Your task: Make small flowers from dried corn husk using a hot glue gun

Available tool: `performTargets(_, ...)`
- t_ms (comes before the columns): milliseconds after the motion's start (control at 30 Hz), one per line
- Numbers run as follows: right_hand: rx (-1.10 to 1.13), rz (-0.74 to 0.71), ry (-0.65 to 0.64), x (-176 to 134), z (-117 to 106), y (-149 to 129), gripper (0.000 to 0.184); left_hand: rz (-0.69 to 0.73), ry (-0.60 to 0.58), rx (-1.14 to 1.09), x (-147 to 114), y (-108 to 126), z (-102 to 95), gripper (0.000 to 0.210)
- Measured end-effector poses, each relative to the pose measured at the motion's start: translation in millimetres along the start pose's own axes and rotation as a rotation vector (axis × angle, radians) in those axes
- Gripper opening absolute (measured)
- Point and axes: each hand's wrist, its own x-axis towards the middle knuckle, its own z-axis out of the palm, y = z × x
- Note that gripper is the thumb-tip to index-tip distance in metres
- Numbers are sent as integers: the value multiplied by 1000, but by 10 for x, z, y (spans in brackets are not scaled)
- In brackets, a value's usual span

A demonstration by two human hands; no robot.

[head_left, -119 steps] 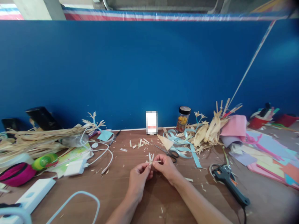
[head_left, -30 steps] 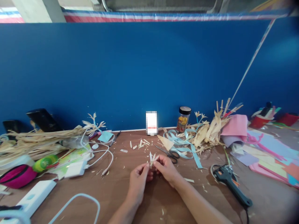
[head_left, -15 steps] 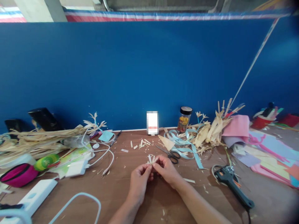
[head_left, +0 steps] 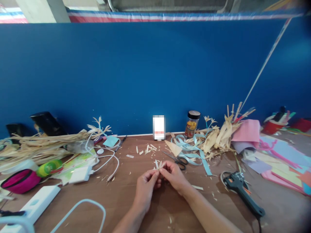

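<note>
A small pale flower of dried husk strips [head_left: 157, 164] is pinched between my two hands over the middle of the table. My left hand [head_left: 146, 184] is closed on its base, thumb and fingers pressed together. Against it, my right hand [head_left: 173, 175] grips the flower's right side with thumb and forefinger. The petals point up and away from me, while the base is hidden by the fingertips. Just beyond my right hand lie black-handled scissors [head_left: 181, 161]. Several cut husk scraps [head_left: 148, 149] are scattered behind the flower.
Light-blue ribbon [head_left: 191, 152] curls beside a lidded jar [head_left: 191, 124]. A glue gun [head_left: 243, 194] lies at right, near coloured paper [head_left: 279, 171]. Dried husks [head_left: 48, 142], a white cable [head_left: 116, 161] and a power strip [head_left: 39, 207] occupy the left. A blue partition [head_left: 136, 71] stands behind.
Both hands stay in nearly the same place, still pinching the flower. Its petals have shifted slightly between the fingers; the surrounding things have not moved.
</note>
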Motion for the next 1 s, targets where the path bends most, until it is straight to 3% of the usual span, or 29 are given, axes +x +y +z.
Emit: performTargets(1000,-106,-41,24,-2,27,-36,13,17,51,-43,-10,-11,-6,28)
